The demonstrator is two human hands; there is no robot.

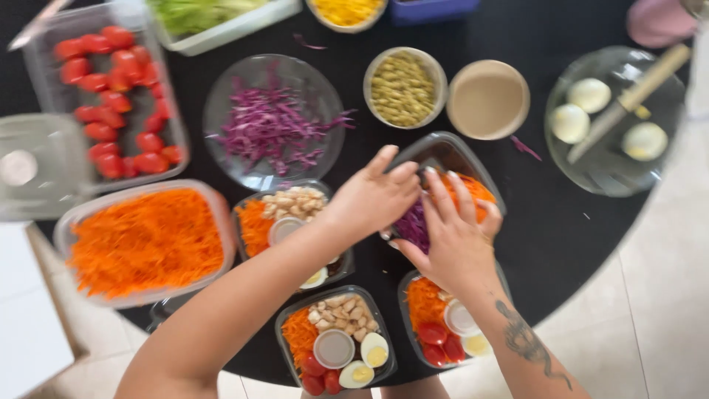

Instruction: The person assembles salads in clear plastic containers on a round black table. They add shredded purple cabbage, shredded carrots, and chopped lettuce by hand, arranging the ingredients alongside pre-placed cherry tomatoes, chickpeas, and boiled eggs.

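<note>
Two hands (pixel 413 214) over one black tray (pixel 450 159); three filled trays (pixel 336 340)

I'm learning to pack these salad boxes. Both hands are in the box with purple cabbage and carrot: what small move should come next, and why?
Probably spread the purple cabbage flat in its corner. Both the left hand and right hand are already pressing into that box, and it looks barely filled beside the finished box.

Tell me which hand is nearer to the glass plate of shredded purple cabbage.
Left. The left hand sits just below and right of the plate of purple cabbage, near its rim. The right hand is farther right, over the black salad tray.
</note>
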